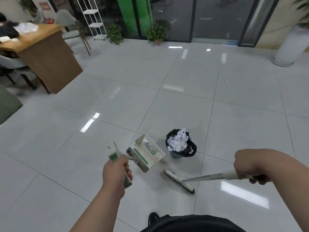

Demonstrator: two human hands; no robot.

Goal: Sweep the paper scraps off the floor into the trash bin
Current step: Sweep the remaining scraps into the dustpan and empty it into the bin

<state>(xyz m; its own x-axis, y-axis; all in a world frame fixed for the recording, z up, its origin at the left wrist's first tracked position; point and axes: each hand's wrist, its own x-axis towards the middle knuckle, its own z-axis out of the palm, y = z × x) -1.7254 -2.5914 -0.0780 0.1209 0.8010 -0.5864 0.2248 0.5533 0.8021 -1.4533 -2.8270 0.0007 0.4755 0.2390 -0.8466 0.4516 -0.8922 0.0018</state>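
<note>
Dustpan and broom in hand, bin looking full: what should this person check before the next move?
1. Grip of the left hand on the dustpan handle: ok, fingers curled round it.
2. Grip of the right hand on the broom handle: ok.
3. Room in the trash bin: not ok, paper scraps heaped above its rim.
4. Visible floor free of scraps: ok.
5. Dustpan emptied: cannot tell, blurred.
</note>
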